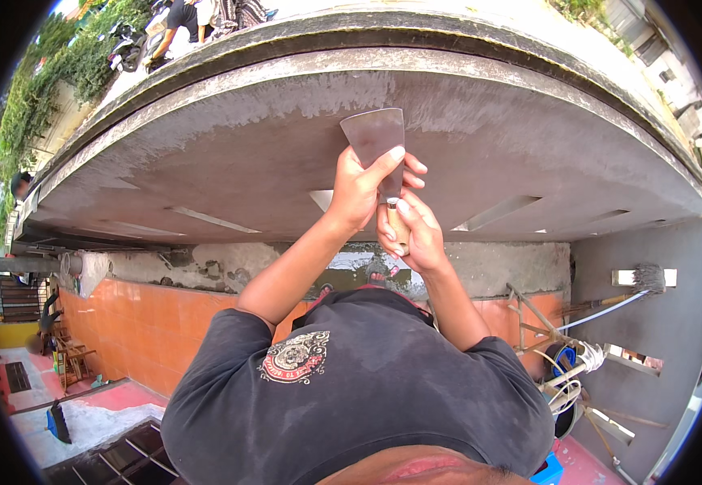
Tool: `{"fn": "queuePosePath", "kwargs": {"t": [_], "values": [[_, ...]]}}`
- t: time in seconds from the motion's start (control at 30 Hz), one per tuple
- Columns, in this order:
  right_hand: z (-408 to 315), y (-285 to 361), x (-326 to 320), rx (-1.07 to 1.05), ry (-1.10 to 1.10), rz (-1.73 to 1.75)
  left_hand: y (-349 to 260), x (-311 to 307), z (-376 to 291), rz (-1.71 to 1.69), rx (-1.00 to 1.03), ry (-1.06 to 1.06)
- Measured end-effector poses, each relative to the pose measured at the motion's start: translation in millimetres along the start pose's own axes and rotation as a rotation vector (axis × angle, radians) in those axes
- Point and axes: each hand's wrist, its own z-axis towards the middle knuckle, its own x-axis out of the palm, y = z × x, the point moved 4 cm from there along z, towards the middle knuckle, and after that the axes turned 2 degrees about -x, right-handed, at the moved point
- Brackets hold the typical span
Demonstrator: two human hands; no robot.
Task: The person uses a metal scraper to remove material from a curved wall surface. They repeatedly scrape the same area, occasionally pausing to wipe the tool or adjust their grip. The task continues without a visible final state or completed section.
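Note:
A broad-bladed putty knife (381,142) is held up in front of my chest, its wide steel blade pointing away from me. My right hand (420,233) is closed around the light wooden handle (397,224). The thumb of my left hand (357,185) lies flat across the blade, with fingers behind it; some fingertips show past the blade's right side. Beyond both hands stands a grey plastered wall (254,157), with rough, lighter patches (320,91) along its upper part. Whether the blade touches the wall cannot be told.
Slot openings (499,212) pierce the wall. At right are bamboo poles (535,321), a brush (649,279) and a bucket (563,357). Wet concrete (235,267) and orange tiles (157,309) lie below. People (184,21) are beyond the wall; another person (47,315) is at far left.

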Motion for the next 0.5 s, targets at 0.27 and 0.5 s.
{"fn": "queuePosePath", "kwargs": {"t": [0.27,0.5], "values": [[3,-13,9,-0.029,0.126,0.247,-18,11,-3,0.141,0.020,-0.095],[9,-17,6,-0.037,0.071,0.150,-20,9,-2,0.183,0.044,-0.128]]}}
